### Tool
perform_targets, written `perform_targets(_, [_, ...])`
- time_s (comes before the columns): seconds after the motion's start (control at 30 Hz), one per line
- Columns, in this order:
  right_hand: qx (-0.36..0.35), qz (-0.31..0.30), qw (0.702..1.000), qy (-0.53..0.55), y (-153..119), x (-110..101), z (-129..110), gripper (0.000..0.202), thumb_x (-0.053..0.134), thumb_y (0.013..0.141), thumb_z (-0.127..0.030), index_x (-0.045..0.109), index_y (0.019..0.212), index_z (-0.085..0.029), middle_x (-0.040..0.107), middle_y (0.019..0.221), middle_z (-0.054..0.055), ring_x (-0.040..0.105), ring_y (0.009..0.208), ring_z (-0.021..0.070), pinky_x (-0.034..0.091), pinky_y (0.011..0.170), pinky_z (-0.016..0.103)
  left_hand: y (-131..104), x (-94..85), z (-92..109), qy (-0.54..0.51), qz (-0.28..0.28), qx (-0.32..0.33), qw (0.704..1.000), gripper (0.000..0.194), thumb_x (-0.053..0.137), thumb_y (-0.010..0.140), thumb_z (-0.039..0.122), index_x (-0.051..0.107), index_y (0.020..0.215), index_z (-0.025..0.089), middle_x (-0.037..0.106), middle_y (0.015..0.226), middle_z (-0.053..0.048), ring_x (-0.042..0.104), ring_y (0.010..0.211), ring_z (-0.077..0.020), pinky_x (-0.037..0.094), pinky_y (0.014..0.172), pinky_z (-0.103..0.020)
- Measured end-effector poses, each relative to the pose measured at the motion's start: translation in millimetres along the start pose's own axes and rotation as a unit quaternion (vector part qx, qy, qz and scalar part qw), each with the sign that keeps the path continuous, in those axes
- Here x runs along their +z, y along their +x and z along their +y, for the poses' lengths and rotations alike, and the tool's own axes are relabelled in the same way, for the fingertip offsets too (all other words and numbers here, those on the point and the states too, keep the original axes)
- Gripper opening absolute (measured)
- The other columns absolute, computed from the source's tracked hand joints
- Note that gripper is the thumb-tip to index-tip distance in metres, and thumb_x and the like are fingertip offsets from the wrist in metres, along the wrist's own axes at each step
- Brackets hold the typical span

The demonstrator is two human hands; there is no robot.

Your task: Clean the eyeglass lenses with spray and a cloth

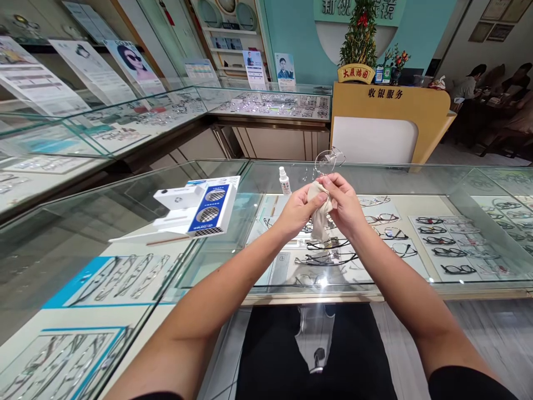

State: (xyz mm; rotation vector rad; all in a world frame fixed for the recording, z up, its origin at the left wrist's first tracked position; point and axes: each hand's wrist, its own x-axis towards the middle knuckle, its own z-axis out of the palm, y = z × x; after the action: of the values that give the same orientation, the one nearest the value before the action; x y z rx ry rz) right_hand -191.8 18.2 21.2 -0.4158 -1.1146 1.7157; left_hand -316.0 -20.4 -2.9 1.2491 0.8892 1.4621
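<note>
Both hands meet above the glass display counter. My left hand (pixel 300 210) is closed on a beige cleaning cloth (pixel 320 219), whose loose end hangs down. My right hand (pixel 345 203) pinches a pair of thin-rimmed eyeglasses (pixel 325 162) by a part hidden among the fingers and cloth. The round lenses stick out beyond the fingertips, away from me. A small white spray bottle (pixel 284 181) stands upright on the glass, left of the eyeglasses and touching neither hand.
A blue and white box (pixel 211 208) lies on the counter to the left. Spectacle frames (pixel 327 259) fill the case under the glass (pixel 441 183). Farther off are more showcases (pixel 266 105), a yellow cashier desk (pixel 389 100) and seated people (pixel 468 86) at right.
</note>
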Motion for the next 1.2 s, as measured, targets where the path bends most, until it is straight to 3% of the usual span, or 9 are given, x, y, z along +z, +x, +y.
perform_targets(0.13, [0.0,-0.001,1.0,0.003,-2.5,2.2,1.6,0.035,0.094,0.07,-0.05,0.069,0.079,-0.028,0.073,0.092,-0.004,0.063,0.083,0.0131,0.055,0.08,0.028,-0.5,2.7,1.8,0.031,0.068,0.043,0.996,0.061,0.083,0.078,0.072,0.072,0.11,0.021,0.069,0.084,0.0,0.062,0.073,-0.0144,0.051,0.069,-0.027])
perform_targets(0.23, [0.001,-0.009,1.0,-0.009,-0.7,-0.2,1.5,0.033,0.093,0.072,-0.05,0.071,0.081,-0.028,0.074,0.095,-0.003,0.066,0.088,0.0144,0.056,0.087,0.03,0.9,-1.2,3.7,0.06,0.083,0.05,0.993,0.058,0.075,0.085,0.073,0.074,0.107,0.02,0.069,0.081,-0.002,0.063,0.074,-0.0163,0.051,0.071,-0.029])
perform_targets(0.37, [0.007,0.006,1.0,-0.015,5.4,-7.2,-0.1,0.031,0.091,0.072,-0.048,0.069,0.076,-0.027,0.074,0.093,-0.002,0.066,0.086,0.0153,0.056,0.085,0.031,2.8,-8.1,5.9,0.054,0.009,0.035,0.998,0.059,0.074,0.085,0.074,0.074,0.1,0.017,0.065,0.072,0.0,0.059,0.067,-0.0145,0.05,0.066,-0.027])
perform_targets(0.47, [0.01,0.014,1.0,-0.01,7.8,-9.8,-0.6,0.029,0.092,0.071,-0.045,0.07,0.075,-0.027,0.076,0.094,-0.002,0.066,0.086,0.0152,0.056,0.084,0.031,3.5,-8.8,7.5,0.045,-0.027,0.021,0.998,0.062,0.084,0.079,0.069,0.072,0.109,0.017,0.069,0.078,-0.001,0.061,0.067,-0.0134,0.05,0.064,-0.025])
perform_targets(0.57, [0.01,0.018,1.0,-0.021,6.1,-7.3,0.6,0.027,0.093,0.07,-0.046,0.075,0.075,-0.027,0.078,0.095,-0.002,0.066,0.087,0.0151,0.055,0.085,0.03,3.5,-5.8,8.1,0.048,0.012,0.029,0.998,0.065,0.091,0.074,0.063,0.071,0.116,0.017,0.072,0.085,-0.001,0.063,0.072,-0.0136,0.051,0.066,-0.023])
perform_targets(0.77, [-0.026,0.007,0.998,-0.062,0.4,-1.0,1.2,0.022,0.088,0.072,-0.046,0.079,0.073,-0.027,0.08,0.089,0.0,0.069,0.096,0.0179,0.054,0.095,0.032,2.9,-1.5,9.1,0.065,0.092,0.095,0.989,0.056,0.083,0.081,0.068,0.075,0.102,0.017,0.071,0.082,-0.002,0.06,0.071,-0.0123,0.051,0.07,-0.024])
perform_targets(1.0, [0.004,0.038,0.998,-0.044,5.7,-9.8,-3.9,0.025,0.092,0.068,-0.044,0.078,0.075,-0.024,0.079,0.089,0.0,0.069,0.085,0.0148,0.057,0.087,0.031,5.4,-9.5,9.9,0.064,-0.008,0.053,0.997,0.06,0.076,0.083,0.075,0.071,0.088,0.016,0.064,0.07,0.0,0.055,0.063,-0.0124,0.046,0.059,-0.024])
perform_targets(1.1, [0.021,0.048,0.998,-0.029,8.2,-12.5,-4.4,0.029,0.094,0.066,-0.043,0.077,0.078,-0.023,0.08,0.09,0.0,0.069,0.084,0.0144,0.058,0.085,0.031,5.4,-12.2,12.0,0.061,-0.042,0.025,0.997,0.059,0.085,0.078,0.068,0.07,0.096,0.015,0.066,0.075,0.0,0.056,0.063,-0.0112,0.047,0.058,-0.022])
perform_targets(1.2, [0.026,0.036,0.998,-0.037,7.6,-11.9,-3.6,0.033,0.095,0.068,-0.046,0.074,0.079,-0.023,0.081,0.095,0.001,0.07,0.088,0.0154,0.059,0.085,0.031,4.3,-12.4,14.2,0.078,-0.037,0.014,0.996,0.063,0.092,0.072,0.062,0.069,0.106,0.014,0.067,0.076,0.0,0.058,0.06,-0.0114,0.046,0.055,-0.022])
